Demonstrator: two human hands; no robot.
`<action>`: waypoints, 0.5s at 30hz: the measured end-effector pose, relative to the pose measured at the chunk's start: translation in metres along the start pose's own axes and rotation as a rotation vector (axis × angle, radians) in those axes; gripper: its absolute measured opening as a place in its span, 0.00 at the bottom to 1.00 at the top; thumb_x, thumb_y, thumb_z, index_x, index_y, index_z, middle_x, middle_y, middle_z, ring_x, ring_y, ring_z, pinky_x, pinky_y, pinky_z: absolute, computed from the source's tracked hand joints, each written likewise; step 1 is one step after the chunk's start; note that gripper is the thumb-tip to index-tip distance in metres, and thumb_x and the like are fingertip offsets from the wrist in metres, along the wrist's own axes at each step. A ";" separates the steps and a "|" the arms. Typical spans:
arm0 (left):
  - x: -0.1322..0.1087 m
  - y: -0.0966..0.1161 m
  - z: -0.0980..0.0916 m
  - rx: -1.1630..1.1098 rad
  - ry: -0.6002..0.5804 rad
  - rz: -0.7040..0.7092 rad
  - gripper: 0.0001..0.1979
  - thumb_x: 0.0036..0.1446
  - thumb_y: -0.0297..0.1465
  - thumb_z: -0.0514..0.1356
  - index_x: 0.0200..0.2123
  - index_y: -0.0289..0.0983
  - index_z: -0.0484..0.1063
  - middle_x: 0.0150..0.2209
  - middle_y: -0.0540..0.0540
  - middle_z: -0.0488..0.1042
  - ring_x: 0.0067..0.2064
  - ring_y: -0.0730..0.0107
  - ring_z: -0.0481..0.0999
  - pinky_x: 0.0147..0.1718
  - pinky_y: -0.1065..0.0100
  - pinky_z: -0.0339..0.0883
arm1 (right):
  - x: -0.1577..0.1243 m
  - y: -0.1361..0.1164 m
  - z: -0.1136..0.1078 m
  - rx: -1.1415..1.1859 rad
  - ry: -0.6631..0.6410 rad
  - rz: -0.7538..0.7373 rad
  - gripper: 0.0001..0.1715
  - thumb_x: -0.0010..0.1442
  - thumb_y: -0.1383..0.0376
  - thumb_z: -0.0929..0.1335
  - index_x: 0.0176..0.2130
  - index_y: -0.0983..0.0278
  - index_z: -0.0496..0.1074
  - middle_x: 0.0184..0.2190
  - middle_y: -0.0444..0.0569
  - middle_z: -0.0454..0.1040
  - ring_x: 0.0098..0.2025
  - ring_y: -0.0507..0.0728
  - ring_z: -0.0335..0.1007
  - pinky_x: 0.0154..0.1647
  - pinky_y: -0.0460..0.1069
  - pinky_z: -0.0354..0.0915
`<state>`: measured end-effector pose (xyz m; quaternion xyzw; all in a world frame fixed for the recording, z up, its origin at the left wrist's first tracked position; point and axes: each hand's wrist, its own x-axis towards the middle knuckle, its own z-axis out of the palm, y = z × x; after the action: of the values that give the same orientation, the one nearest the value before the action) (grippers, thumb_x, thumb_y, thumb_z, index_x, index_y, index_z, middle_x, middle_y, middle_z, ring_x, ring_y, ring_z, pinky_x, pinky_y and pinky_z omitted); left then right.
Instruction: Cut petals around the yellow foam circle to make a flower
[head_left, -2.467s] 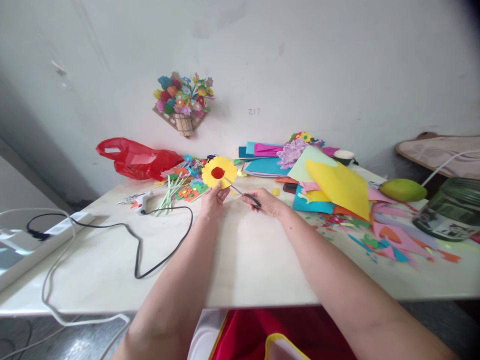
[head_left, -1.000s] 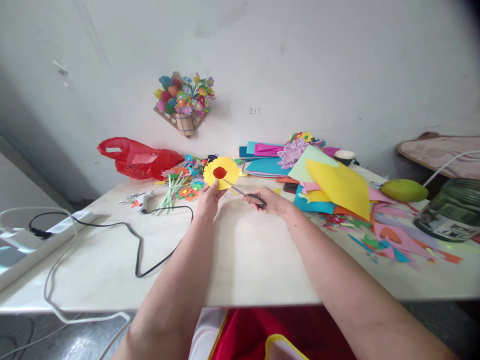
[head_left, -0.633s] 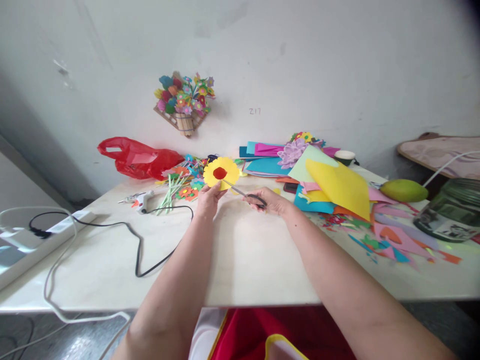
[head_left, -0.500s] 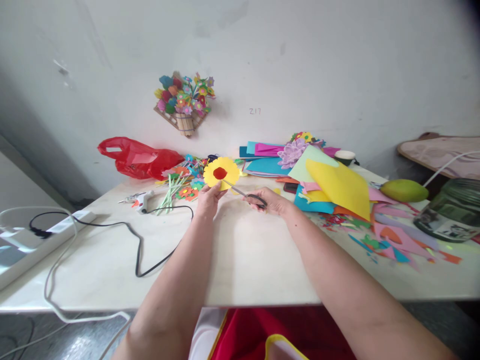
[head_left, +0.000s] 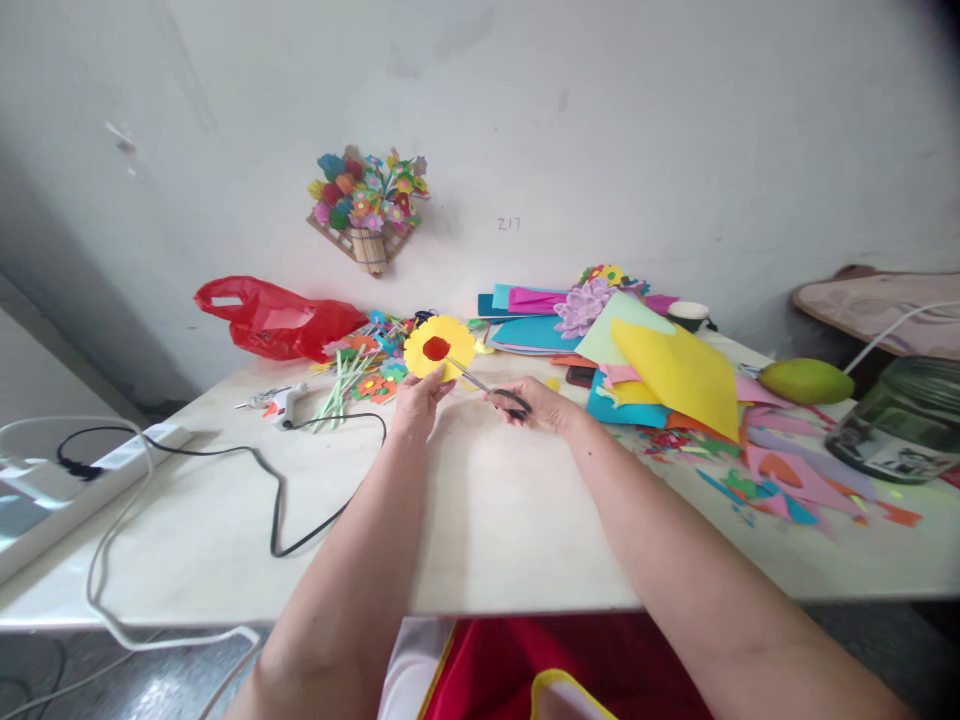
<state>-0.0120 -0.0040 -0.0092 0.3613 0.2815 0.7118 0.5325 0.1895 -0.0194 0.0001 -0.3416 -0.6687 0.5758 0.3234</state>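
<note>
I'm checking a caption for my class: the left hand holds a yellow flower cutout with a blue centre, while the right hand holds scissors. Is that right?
Not quite: the centre is red, not blue, as the head view shows. The left hand does hold the yellow flower cutout, and the right hand holds the scissors.

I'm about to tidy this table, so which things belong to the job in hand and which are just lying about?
Belong:
scissors, in the right hand
yellow flower, in the left hand
yellow sheet, probably: its colour matches
glue gun, possibly

Seem just lying about:
mango
glass jar
red plastic bag
</note>
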 end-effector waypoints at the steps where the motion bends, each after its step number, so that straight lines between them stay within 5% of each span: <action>1: -0.001 0.000 0.001 -0.011 0.008 0.005 0.13 0.38 0.27 0.70 0.30 0.33 0.74 0.32 0.46 0.78 0.31 0.70 0.77 0.40 0.64 0.71 | 0.000 -0.001 0.001 -0.014 0.002 -0.012 0.20 0.52 0.54 0.68 0.36 0.69 0.72 0.16 0.42 0.67 0.15 0.46 0.56 0.14 0.43 0.49; 15: -0.003 -0.007 0.016 -0.101 0.026 0.041 0.17 0.42 0.29 0.68 0.39 0.36 0.72 0.40 0.43 0.78 0.38 0.63 0.79 0.46 0.60 0.70 | 0.006 -0.007 0.029 -0.057 0.219 -0.111 0.17 0.47 0.55 0.71 0.29 0.67 0.70 0.17 0.41 0.65 0.19 0.47 0.59 0.16 0.42 0.57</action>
<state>0.0058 -0.0048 -0.0064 0.3302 0.2446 0.7406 0.5317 0.1622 -0.0311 0.0033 -0.3738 -0.6637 0.4969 0.4159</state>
